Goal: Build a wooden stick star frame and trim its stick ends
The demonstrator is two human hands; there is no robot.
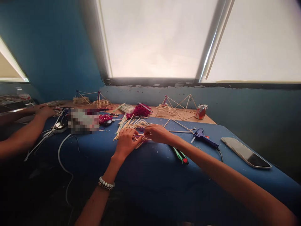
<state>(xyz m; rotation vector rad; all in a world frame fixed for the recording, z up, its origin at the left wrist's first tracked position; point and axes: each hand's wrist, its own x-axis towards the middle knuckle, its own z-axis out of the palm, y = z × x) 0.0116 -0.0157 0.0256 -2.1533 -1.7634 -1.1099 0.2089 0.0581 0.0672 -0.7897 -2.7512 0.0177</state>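
My left hand (127, 142) curls over a small frame of thin wooden sticks (138, 145) with pink yarn in it, its thumb pointing right. From the right, my right hand (157, 133) meets it, fingertips pinched at the frame's edge. Whatever lies between those fingertips is hidden. Just behind both hands spreads a pile of loose wooden sticks (122, 128). A flat stick triangle (179, 126) lies beyond my right wrist. Below my right forearm rests a green cutter knife (179, 154), and a blue glue gun (204, 138) lies farther right.
Stick pyramids (166, 108) stand along the wall beside a drink can (201, 111). Magenta yarn (142, 110) is heaped at the back. A phone (245, 152) lies at right. White cables (61, 147) hang over the left edge, near another person's arms (28, 135).
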